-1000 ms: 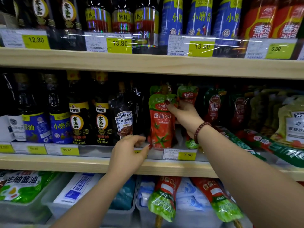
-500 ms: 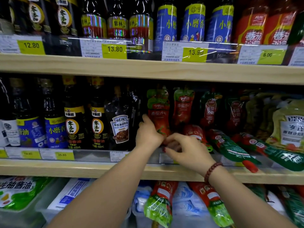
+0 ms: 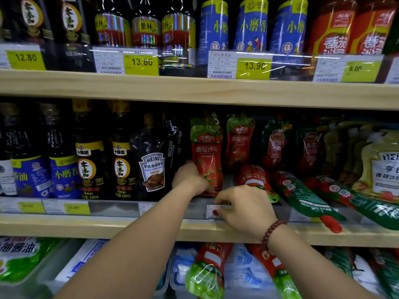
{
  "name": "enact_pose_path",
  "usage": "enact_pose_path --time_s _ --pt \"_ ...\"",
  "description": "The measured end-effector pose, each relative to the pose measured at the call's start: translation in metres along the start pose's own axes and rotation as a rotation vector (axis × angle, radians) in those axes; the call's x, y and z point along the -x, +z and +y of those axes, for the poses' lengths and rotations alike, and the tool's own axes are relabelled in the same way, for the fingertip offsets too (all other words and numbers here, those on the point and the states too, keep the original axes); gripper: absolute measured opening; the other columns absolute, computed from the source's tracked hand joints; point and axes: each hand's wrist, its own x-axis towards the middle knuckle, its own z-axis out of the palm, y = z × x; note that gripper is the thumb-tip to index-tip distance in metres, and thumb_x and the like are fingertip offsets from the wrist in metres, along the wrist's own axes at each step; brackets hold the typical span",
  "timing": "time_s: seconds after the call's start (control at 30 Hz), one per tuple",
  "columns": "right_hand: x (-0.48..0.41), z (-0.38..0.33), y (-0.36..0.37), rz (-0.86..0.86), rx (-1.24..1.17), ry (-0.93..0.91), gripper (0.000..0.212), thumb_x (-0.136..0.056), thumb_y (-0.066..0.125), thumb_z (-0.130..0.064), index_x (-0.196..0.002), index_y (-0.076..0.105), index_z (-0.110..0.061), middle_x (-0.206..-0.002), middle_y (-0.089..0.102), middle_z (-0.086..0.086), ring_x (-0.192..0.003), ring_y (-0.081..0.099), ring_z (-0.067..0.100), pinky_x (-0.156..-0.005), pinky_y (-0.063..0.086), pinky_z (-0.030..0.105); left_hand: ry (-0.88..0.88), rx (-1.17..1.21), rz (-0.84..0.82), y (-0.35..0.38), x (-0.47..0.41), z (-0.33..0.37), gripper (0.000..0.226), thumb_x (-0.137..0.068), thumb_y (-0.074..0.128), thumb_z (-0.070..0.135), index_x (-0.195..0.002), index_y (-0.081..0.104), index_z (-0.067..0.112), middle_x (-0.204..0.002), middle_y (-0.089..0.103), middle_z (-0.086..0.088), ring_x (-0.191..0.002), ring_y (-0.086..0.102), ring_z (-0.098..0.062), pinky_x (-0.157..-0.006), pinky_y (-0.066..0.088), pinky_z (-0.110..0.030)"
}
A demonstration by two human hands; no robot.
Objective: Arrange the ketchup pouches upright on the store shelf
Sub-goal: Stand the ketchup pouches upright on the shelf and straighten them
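A red ketchup pouch with a green top (image 3: 206, 152) stands upright on the middle shelf (image 3: 108, 226). My left hand (image 3: 190, 178) grips its lower left side, fingers hidden behind it. My right hand (image 3: 244, 206) sits lower, at the shelf's front rail, with bent fingertips on a price label; whether it grips anything is unclear. Just behind that hand a red pouch (image 3: 254, 180) lies flat. Another upright pouch (image 3: 239, 139) stands to the right. Two long green-and-red pouches (image 3: 302, 195) (image 3: 367, 203) lie flat, spouts over the rail.
A black Heinz pepper sauce pouch (image 3: 152, 169) and dark bottles (image 3: 90, 160) stand left of my left hand. Darker upright pouches (image 3: 275, 143) and a yellow Heinz pouch (image 3: 384, 169) fill the right. The upper shelf board (image 3: 194, 91) hangs close above. Bins below hold more pouches (image 3: 207, 272).
My left hand rose from the rail to the upright pouch's lower side. My right hand left that pouch's top and dropped to the front rail. The view moved closer.
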Motion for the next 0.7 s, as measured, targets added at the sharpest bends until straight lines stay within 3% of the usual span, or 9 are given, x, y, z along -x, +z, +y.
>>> enact_pose_path --time_s 0.3,0.6,0.7 --pt "0.003 -0.004 -0.003 -0.017 0.03 0.005 0.019 -0.081 0.057 -0.041 -0.098 0.065 -0.036 -0.097 0.069 -0.013 -0.092 0.06 0.011 -0.062 0.033 0.025 0.026 0.011 0.044 0.0 0.001 0.002 0.085 -0.05 0.088 0.025 -0.118 0.039 0.01 -0.116 0.059 -0.01 -0.105 0.059 -0.029 -0.076 0.046 -0.032" --pt "0.006 -0.001 0.001 0.001 0.027 -0.009 0.025 -0.083 0.05 -0.042 -0.104 0.062 -0.035 -0.102 0.068 -0.016 -0.093 0.06 0.006 -0.07 0.042 0.025 0.109 0.061 0.077 0.008 -0.018 0.0 0.077 -0.059 0.084 0.022 -0.119 0.039 0.004 -0.118 0.059 -0.015 -0.107 0.059 -0.03 -0.085 0.049 -0.035" --pt "0.005 0.0 0.002 0.001 0.01 -0.015 0.024 -0.082 0.051 -0.043 -0.103 0.062 -0.036 -0.101 0.067 -0.018 -0.093 0.059 0.004 -0.069 0.043 0.025 0.138 0.057 0.084 0.012 -0.024 -0.001 0.079 -0.059 0.085 0.025 -0.12 0.039 0.004 -0.118 0.06 -0.014 -0.108 0.06 -0.028 -0.082 0.046 -0.03"
